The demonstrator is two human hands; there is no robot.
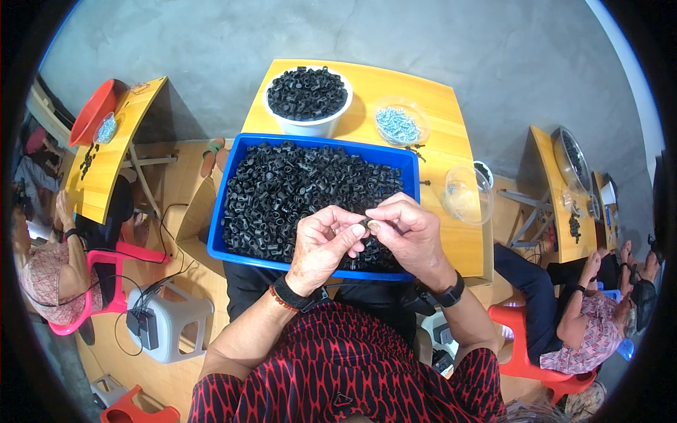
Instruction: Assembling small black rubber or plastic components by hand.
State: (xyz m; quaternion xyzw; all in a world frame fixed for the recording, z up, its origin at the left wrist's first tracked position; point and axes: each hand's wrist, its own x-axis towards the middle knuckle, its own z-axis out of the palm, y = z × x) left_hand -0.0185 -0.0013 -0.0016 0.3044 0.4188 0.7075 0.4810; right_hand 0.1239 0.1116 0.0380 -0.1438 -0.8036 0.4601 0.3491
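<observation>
My left hand and my right hand meet over the front part of a blue plastic tub. Their thumbs and fingertips pinch together on a small black plastic fitting, mostly covered by the fingers. Beneath them the tub is filled with a heap of small black plastic fittings, short and tube-like. Whether a second small piece is between the fingertips cannot be made out.
On the yellow table stand a white bucket heaped with black fittings, a clear bowl of bluish screws and another clear bowl. People sit working at side tables, left and right. A grey stool and cables are at lower left.
</observation>
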